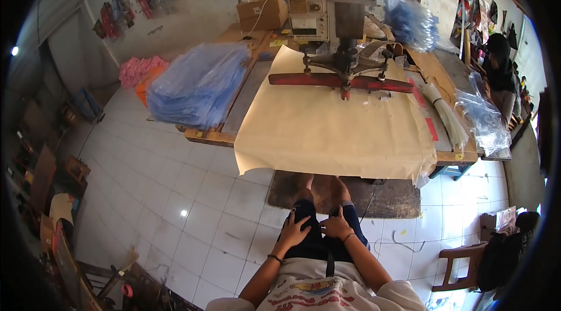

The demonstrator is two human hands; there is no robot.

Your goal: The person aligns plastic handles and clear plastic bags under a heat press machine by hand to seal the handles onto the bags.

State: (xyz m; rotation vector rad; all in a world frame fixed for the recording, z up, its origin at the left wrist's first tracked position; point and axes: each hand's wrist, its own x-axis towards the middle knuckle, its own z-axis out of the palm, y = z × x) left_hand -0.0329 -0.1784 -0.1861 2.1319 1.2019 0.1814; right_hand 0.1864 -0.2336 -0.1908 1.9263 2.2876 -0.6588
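My left hand (294,230) rests on my left thigh with its fingers spread, holding nothing. Across from it, my right hand (337,227) lies on my right thigh; it is empty, some fingers stretched and others partly bent. In front of my knees, a large tan sheet (327,132) covers the middle of the workbench and hangs over its front edge. Above the sheet is a press machine (346,56) with a long red bar (315,79) across it. Neither hand touches the sheet or the press.
A stack of bluish clear plastic sheets (196,86) lies at the bench's left. More plastic (412,21) sits behind right, and clear plastic (484,115) at far right. A cardboard box (262,13) stands behind. Another person (499,71) is at the right; a wooden stool (461,265) stands lower right.
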